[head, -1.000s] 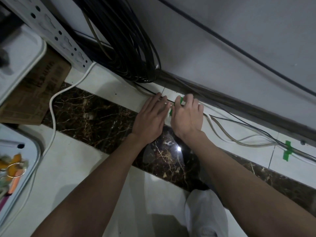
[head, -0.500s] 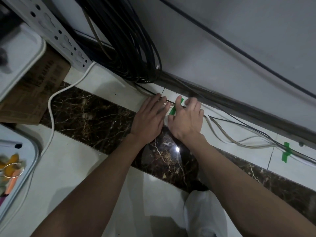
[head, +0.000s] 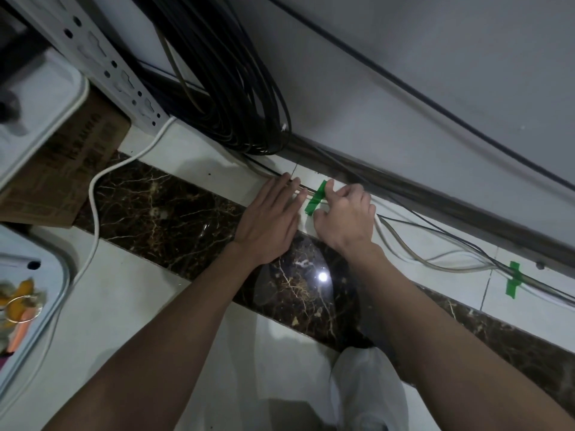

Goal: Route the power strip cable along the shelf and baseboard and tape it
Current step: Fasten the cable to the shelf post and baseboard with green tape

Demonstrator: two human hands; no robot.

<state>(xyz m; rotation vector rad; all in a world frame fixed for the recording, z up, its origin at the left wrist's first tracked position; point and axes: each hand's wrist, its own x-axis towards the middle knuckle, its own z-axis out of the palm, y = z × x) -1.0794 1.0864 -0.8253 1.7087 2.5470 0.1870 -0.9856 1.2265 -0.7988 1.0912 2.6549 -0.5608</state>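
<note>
- A knee in pale trousers sits at the near edge of the floor. The person is probably kneeling so that both arms reach the wall.
- The left hand lies flat, fingers straight and together. Its fingertips press the cable run against the pale tiles at the floor's far edge, likely to keep the run straight and tight while the tape goes on.
- The right hand is just beside it. The forefinger presses the far end of a strip of green tape and the thumb its near end, with the other fingers curled under. It appears to be rubbing the strip down, not gripping it.
- The power strip cable, as I judge it, passes under that strip and comes out from beneath the right hand. From there it sags loose across the tiles.
- Toward the floor's far right edge, a second green strip already pins the run, so this one closes the gap.
- The baseboard runs just behind, giving the line to follow.
- At the far left, a coil of black cables hangs beside the shelf upright.
</note>
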